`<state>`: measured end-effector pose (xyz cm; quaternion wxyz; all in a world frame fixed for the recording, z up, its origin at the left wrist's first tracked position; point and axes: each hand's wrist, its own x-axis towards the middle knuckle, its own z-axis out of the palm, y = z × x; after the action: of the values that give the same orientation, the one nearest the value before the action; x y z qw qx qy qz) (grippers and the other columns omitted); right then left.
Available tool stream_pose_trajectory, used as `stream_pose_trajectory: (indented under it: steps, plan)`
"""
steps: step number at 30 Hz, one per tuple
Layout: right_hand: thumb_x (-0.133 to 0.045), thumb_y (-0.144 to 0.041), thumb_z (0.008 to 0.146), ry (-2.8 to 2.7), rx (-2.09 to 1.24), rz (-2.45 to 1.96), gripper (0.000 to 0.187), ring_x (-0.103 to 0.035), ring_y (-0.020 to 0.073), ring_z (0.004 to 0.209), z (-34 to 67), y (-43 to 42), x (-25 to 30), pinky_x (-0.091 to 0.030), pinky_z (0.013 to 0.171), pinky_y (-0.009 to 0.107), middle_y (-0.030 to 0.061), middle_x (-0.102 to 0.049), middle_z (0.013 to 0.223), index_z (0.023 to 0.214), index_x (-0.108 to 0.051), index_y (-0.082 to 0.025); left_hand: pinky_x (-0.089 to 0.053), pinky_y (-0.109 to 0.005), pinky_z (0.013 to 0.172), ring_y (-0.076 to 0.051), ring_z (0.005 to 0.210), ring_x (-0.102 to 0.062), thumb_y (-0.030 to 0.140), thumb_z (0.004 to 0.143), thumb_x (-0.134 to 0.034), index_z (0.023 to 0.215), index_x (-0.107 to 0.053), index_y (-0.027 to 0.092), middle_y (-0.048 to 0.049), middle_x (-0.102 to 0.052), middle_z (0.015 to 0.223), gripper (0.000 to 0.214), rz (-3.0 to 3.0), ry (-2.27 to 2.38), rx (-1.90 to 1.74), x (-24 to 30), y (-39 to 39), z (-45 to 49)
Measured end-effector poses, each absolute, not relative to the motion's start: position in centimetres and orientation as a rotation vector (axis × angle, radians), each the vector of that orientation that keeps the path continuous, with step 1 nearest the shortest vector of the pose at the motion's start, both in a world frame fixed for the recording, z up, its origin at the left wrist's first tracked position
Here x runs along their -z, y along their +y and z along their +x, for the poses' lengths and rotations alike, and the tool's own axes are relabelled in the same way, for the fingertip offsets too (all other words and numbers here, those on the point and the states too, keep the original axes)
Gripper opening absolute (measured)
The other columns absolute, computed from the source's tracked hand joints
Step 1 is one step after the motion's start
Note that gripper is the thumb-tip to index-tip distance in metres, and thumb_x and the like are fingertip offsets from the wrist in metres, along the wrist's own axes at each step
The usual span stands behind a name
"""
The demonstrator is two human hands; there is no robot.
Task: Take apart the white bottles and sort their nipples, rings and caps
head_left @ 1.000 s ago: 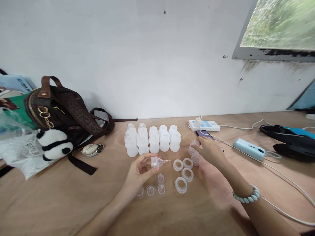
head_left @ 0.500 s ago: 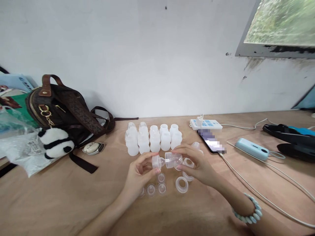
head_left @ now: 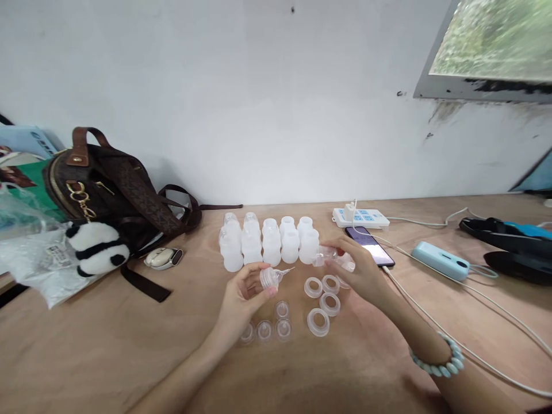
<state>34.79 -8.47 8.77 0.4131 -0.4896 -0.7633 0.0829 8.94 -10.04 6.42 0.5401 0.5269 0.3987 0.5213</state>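
My left hand [head_left: 245,296] pinches a small clear plastic nozzle piece [head_left: 272,277] with a thin pointed tip, held above the wooden table [head_left: 129,356]. My right hand [head_left: 360,269] grips a small clear cap [head_left: 325,254] to the right of it, apart from the nozzle. Behind both hands stand several small translucent white bottles [head_left: 269,242] in rows. Below the hands lie several white plastic rings [head_left: 324,302] and several small clear round pieces [head_left: 271,328].
A brown handbag [head_left: 112,192] with a panda toy [head_left: 97,247] sits at the left, beside a clear plastic bag [head_left: 34,253]. A phone [head_left: 371,244], a power strip [head_left: 360,218], cables [head_left: 474,339] and a light blue device [head_left: 437,257] lie at the right.
My right hand picked a clear cap off the table, brought it up against the nozzle tip, then drew it back to the right. The left hand stayed nearly in place.
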Motion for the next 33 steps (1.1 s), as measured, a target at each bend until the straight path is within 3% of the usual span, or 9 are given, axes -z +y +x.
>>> stream_pose_trajectory:
  steps: [9, 14, 17, 20, 23, 28, 33]
  plan:
    - [-0.05, -0.027, 0.087, -1.883, 0.295, -1.688, 0.031, -0.06, 0.0294, 0.091, 38.4, -6.3, -7.4, -0.049, 0.078, 0.042, 0.0122, -0.061, 0.098, 0.112, -0.066, -0.018, -0.052, -0.03, 0.083, -0.02, 0.095, -0.065, 0.03, 0.068, -0.082, 0.097, -0.06, 0.019, -0.0046, -0.067, 0.1, 0.038, 1.258, 0.988, -1.249, -6.3, -10.2, 9.1]
    - [-0.053, -0.033, 0.089, -1.888, 0.37, -1.753, 0.033, -0.057, 0.0363, 0.102, 38.6, -5.6, -7.0, -0.044, 0.085, 0.05, 0.0154, -0.064, 0.105, 0.116, -0.064, -0.019, -0.052, -0.031, 0.084, -0.02, 0.094, -0.065, 0.03, 0.067, -0.083, 0.097, -0.06, 0.019, -0.0047, -0.068, 0.1, 0.039, 1.26, 0.992, -1.241, -6.2, -10.1, 9.0]
    - [-0.052, -0.034, 0.091, -1.841, 0.291, -1.598, 0.027, -0.058, 0.0334, 0.1, 37.5, -6.2, -8.0, -0.044, 0.086, 0.048, 0.0133, -0.066, 0.104, 0.111, -0.064, -0.02, -0.052, -0.031, 0.083, -0.02, 0.093, -0.066, 0.031, 0.067, -0.083, 0.096, -0.06, 0.019, -0.0047, -0.069, 0.099, 0.038, 1.266, 0.974, -1.248, -6.1, -9.9, 9.1]
    - [-0.052, -0.032, 0.093, -1.945, -0.05, -1.343, 0.021, -0.062, 0.026, 0.09, 34.9, -7.8, -8.8, -0.048, 0.082, 0.04, 0.008, -0.067, 0.093, 0.107, -0.063, -0.021, -0.052, -0.03, 0.078, -0.02, 0.088, -0.065, 0.031, 0.067, -0.082, 0.096, -0.06, 0.02, -0.0044, -0.069, 0.095, 0.038, 1.291, 0.937, -1.247, -6.2, -10.1, 9.2]
    - [-0.054, -0.034, 0.094, -2.069, -0.404, -1.178, 0.026, -0.065, 0.0212, 0.089, 31.9, -8.9, -9.4, -0.05, 0.078, 0.035, 0.0048, -0.07, 0.098, 0.118, -0.059, -0.023, -0.052, -0.029, 0.076, -0.019, 0.082, -0.065, 0.03, 0.068, -0.082, 0.096, -0.061, 0.02, -0.0032, -0.067, 0.093, 0.036, 1.362, 0.934, -1.253, -6.5, -10.5, 9.4]
    - [-0.045, -0.021, 0.098, -2.189, -0.141, -1.314, 0.027, -0.064, 0.0225, 0.103, 28.9, -4.7, -12.3, -0.048, 0.088, 0.037, 0.0103, -0.071, 0.11, 0.122, -0.057, -0.017, -0.051, -0.029, 0.076, -0.02, 0.085, -0.065, 0.029, 0.071, -0.08, 0.094, -0.063, 0.021, -0.0029, -0.065, 0.095, 0.03, 1.432, 0.948, -1.285, -6.6, -11.0, 9.5]
    - [-0.054, 0.003, 0.081, -2.466, -0.178, -1.278, 0.041, -0.06, 0.0243, 0.117, 27.1, 2.8, -15.7, -0.041, 0.098, 0.039, 0.0103, -0.069, 0.123, 0.114, -0.067, -0.017, -0.051, -0.028, 0.075, -0.019, 0.087, -0.066, 0.026, 0.072, -0.078, 0.097, -0.062, 0.021, -0.0029, -0.064, 0.098, 0.03, 1.443, 0.974, -1.29, -6.1, -10.7, 9.3]
